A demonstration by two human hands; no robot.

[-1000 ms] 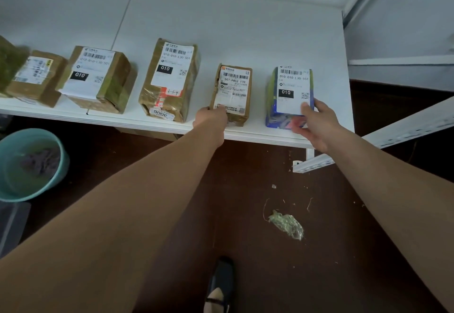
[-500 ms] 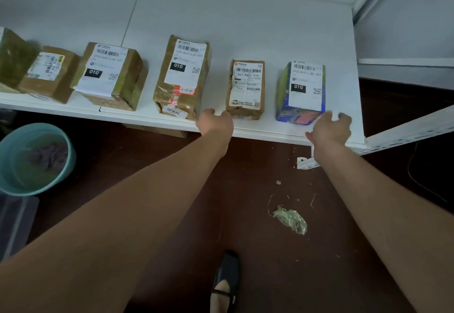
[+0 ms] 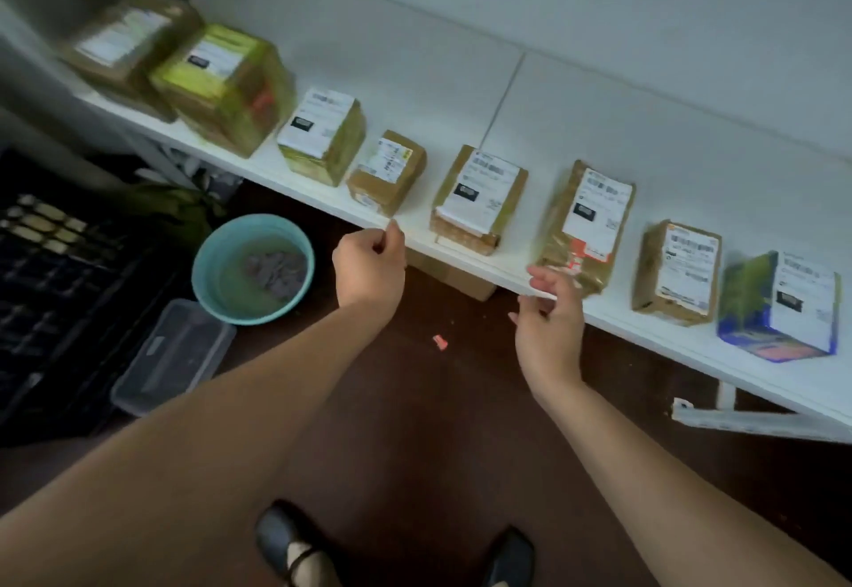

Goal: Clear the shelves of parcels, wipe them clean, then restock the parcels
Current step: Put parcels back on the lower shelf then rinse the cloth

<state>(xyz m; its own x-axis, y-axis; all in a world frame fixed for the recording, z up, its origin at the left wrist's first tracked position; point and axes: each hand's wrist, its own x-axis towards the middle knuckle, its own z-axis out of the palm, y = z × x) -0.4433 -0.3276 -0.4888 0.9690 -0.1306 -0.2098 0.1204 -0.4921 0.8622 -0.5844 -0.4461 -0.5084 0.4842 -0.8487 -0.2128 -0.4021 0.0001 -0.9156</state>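
Several labelled parcels stand in a row along the white shelf [image 3: 599, 93]. At the far right is a blue parcel [image 3: 779, 310], then a small brown parcel [image 3: 677, 270] and a long brown parcel [image 3: 585, 227]. A green taped parcel [image 3: 226, 84] sits near the left end. My left hand [image 3: 369, 268] hangs just in front of the shelf edge, fingers loosely curled, holding nothing. My right hand [image 3: 548, 314] is relaxed and empty below the long brown parcel, at the shelf's front edge.
A teal basin [image 3: 207, 273] of water with a grey cloth [image 3: 276, 268] stands on the dark floor at left. Beside it are a clear plastic box [image 3: 170, 356] and a black crate [image 3: 55, 273]. A cardboard box [image 3: 452, 275] lies under the shelf.
Both hands have come off the small brown and blue parcels and drawn back from the shelf. The view has swung left, showing more parcels and the crate.
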